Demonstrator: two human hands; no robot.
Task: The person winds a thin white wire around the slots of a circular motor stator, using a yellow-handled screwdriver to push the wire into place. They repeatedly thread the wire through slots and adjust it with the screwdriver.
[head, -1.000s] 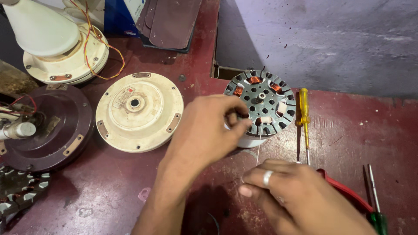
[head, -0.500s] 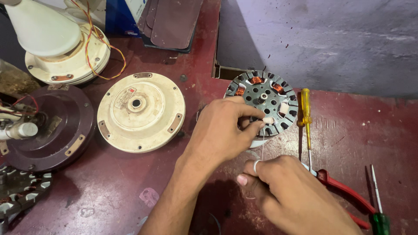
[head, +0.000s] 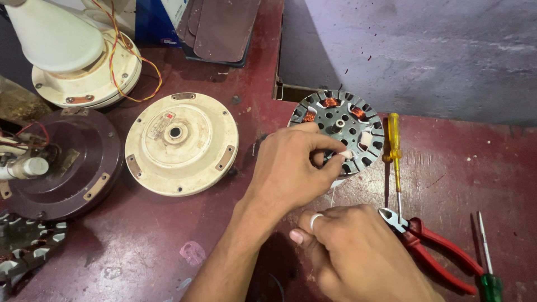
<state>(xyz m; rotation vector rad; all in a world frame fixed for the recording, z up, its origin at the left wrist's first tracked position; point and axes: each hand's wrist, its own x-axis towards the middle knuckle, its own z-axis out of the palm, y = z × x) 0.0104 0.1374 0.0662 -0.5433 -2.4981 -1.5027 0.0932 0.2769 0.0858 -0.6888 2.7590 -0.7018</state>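
A: Stator (head: 342, 124) on the red tabletop (head: 464, 162), against the grey wall; copper coils show in only a few slots, the other slots look bare.

B: Hands?

A: Left hand (head: 291, 168) at the stator's near rim, fingers (head: 335, 159) pinching a small white piece. Right hand (head: 358, 251) just below the stator, fingers curled shut, seemingly on a thin thread.

B: Tools?

A: Yellow screwdriver (head: 395, 154) right of the stator, red pliers (head: 433, 246) below it, untouched. Judged early: most winding left.

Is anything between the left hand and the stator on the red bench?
Nothing visible. The left hand already rests against the stator, fingertips pinching a small white piece at its edge. The yellow screwdriver lies off to the side.
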